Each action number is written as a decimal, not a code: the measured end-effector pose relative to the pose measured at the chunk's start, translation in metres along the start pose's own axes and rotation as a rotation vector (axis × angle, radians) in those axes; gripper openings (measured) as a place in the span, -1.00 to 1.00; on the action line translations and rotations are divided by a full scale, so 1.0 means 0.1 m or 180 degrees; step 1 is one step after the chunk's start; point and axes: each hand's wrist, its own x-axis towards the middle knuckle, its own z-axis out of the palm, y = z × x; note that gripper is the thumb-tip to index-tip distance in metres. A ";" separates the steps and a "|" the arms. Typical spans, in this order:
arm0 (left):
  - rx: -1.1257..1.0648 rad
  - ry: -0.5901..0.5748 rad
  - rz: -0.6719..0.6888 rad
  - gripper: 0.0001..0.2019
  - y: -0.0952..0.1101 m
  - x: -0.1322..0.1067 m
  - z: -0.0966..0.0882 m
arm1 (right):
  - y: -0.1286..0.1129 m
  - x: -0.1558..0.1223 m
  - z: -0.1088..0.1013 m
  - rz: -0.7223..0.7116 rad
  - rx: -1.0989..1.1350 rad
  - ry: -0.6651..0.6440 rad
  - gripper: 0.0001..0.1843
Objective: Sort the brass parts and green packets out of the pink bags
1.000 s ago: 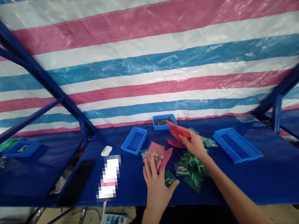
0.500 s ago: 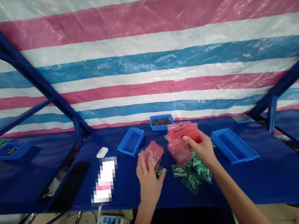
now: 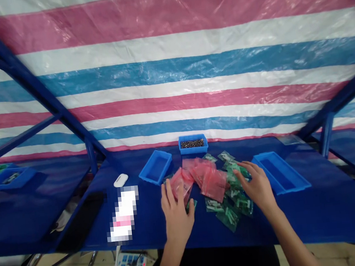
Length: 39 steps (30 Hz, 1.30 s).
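Note:
Several red plastic bags (image 3: 205, 174) lie spread in a loose pile on the blue table. My left hand (image 3: 177, 212) rests with its fingers spread on the near left bags of that pile. To the right are several clear green bags (image 3: 230, 218) with small pale parts inside. Over the upper part of the green bags is my right hand (image 3: 258, 186), its fingers apart and nothing visible held in them. Whether its fingertips touch the bags I cannot tell.
A blue tray of small dark metal pieces (image 3: 192, 143) stands at the back. Blue trays stand left (image 3: 155, 167) and right (image 3: 281, 172). On the left lie a white oval object (image 3: 121, 180) and a blurred-out flat item (image 3: 123, 215). Blue frame bars (image 3: 35, 86) flank the table.
My right hand has let go of the red bags, which now lie on the pile, and has moved right over the green bags. My left hand has hardly moved.

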 end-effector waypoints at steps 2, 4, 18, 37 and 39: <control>0.0038 -0.0049 0.0039 -0.39 -0.01 0.00 0.00 | 0.10 -0.06 0.06 0.0003 -0.0532 -0.0231 -0.37; 0.0062 -0.0101 0.0083 -0.34 -0.03 0.00 0.02 | 0.13 -0.11 0.17 0.0106 -0.0901 -0.0370 -0.26; -0.0065 -0.0710 0.0189 0.09 -0.02 0.05 0.19 | -0.64 0.03 0.60 0.0001 0.1432 -0.0963 -0.43; -0.0301 -0.0615 0.0093 0.08 -0.06 0.03 0.15 | -0.88 0.33 0.05 -0.0918 0.0657 -0.0008 -0.57; -0.0390 -0.0531 -0.0001 0.15 -0.07 0.03 0.15 | -0.99 0.23 0.11 -0.1429 0.0390 -0.0575 -0.54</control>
